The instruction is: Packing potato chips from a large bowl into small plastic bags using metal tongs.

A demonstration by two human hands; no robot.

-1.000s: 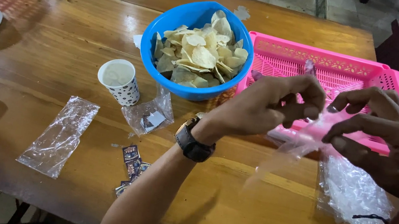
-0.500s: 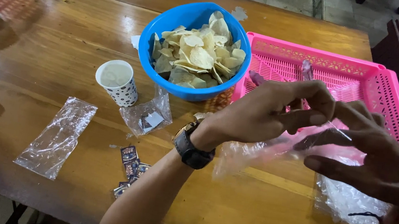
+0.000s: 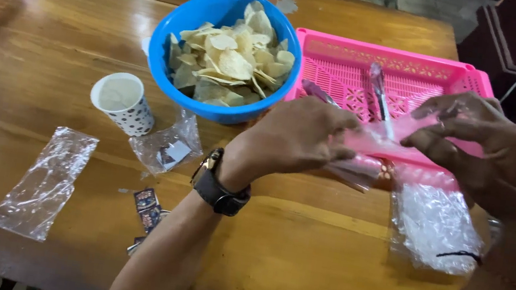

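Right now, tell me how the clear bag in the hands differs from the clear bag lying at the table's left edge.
The held bag is up off the table, pinched between the left hand and right hand; the left bag lies flat on the wood, untouched. The held bag is stretched and crumpled; the left bag lies spread out. Both are clear plastic and look empty.

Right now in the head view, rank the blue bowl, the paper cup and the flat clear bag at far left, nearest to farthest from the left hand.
1. Blue bowl of chips, just up-left of the left hand.
2. Paper cup, farther left, beside the bowl.
3. Flat clear bag, far left, near the table's front edge.
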